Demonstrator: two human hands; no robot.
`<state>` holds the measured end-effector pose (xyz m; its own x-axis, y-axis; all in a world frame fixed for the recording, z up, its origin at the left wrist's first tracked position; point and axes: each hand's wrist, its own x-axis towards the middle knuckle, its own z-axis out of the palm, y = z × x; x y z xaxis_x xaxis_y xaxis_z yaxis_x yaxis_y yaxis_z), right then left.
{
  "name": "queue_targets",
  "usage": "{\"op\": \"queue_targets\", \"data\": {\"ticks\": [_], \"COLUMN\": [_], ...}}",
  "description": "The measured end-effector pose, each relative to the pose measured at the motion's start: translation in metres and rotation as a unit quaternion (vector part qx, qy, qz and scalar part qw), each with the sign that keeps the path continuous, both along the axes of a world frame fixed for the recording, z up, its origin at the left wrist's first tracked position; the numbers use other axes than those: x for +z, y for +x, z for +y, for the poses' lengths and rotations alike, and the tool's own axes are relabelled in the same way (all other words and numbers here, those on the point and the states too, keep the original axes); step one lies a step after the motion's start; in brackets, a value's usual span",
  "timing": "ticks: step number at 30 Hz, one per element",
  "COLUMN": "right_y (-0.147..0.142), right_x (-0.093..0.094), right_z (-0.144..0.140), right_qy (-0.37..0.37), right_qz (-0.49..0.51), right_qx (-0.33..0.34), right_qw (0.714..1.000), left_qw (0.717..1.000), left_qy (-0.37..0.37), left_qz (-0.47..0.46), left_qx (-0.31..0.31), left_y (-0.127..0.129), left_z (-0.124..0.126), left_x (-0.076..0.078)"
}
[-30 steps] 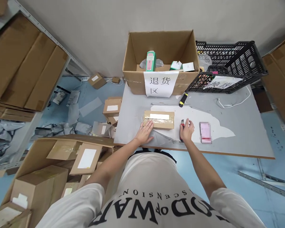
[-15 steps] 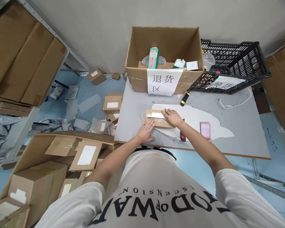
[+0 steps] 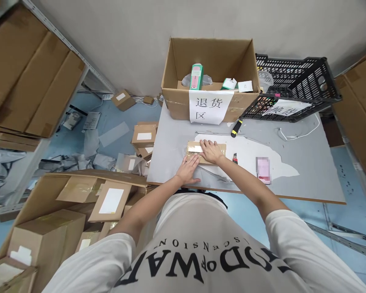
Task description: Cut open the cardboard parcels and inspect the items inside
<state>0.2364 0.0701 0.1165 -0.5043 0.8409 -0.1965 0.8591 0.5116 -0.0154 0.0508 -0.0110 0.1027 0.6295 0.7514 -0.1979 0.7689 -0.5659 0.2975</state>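
Small taped parcel flat on counter, near front edge. Right hand spread flat on parcel top, grip wide, holding nothing; left hand flat against its near-left corner, also open. Box cutter lying just right of parcel.

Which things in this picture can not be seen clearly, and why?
Head view:
- White label on the small flat taped cardboard parcel: partly covered by the right hand.
- Pink rectangular item: blurred.
- Red-and-black utility knife: too small for detail.
- Paper sign on the black plastic crate: writing too slanted to read.
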Motion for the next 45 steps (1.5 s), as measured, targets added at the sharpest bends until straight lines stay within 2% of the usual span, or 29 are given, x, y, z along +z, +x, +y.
{"op": "queue_targets", "data": {"ticks": [4, 8, 13, 16, 20, 23, 28, 31, 33, 38, 42, 45], "right_y": [-0.017, -0.019, -0.010, -0.006, 0.002, 0.020, 0.058, 0.069, 0.070, 0.071, 0.064, 0.049], "right_x": [-0.004, -0.002, 0.017, 0.030, 0.037, 0.031, 0.003, -0.006, -0.004, 0.016, 0.025, 0.028], "right_z": [0.001, 0.010, 0.034, 0.052, 0.077, 0.086, 0.072, 0.059, 0.051, 0.024, 0.003, -0.005], "right_qy": [0.005, -0.014, -0.115, -0.147, -0.135, -0.104, -0.093, -0.061, -0.014, 0.061, 0.030, -0.027], "right_qz": [-0.019, -0.052, -0.052, -0.038, -0.019, -0.019, 0.037, 0.107, 0.135, 0.120, 0.114, 0.100], "right_qx": [-0.013, 0.006, 0.079, 0.082, 0.025, -0.054, -0.161, -0.181, -0.156, -0.031, 0.074, 0.108], "right_qw": [1.000, 0.999, 0.989, 0.985, 0.990, 0.993, 0.982, 0.976, 0.978, 0.990, 0.990, 0.989], "left_qw": [1.000, 1.000, 1.000, 1.000, 1.000, 1.000, 1.000, 0.999, 0.999, 0.990, 0.987, 0.992], "left_qy": [-0.003, 0.004, 0.007, 0.008, 0.016, 0.021, 0.016, 0.010, 0.009, 0.000, -0.002, -0.001], "left_qz": [0.000, -0.010, -0.009, -0.006, -0.005, -0.004, 0.002, -0.009, -0.039, -0.127, -0.138, -0.124], "left_qx": [0.003, 0.005, -0.004, -0.015, -0.022, -0.021, -0.026, -0.029, -0.018, 0.057, 0.079, 0.040], "left_y": [0.001, 0.001, -0.003, -0.006, -0.008, -0.008, -0.009, -0.013, -0.017, -0.030, -0.039, -0.045], "left_z": [0.002, 0.005, 0.002, -0.002, -0.007, -0.009, -0.006, -0.001, 0.004, 0.035, 0.070, 0.093], "left_x": [0.000, -0.003, -0.006, -0.007, -0.010, -0.011, -0.009, -0.005, -0.001, 0.008, 0.013, 0.012]}}
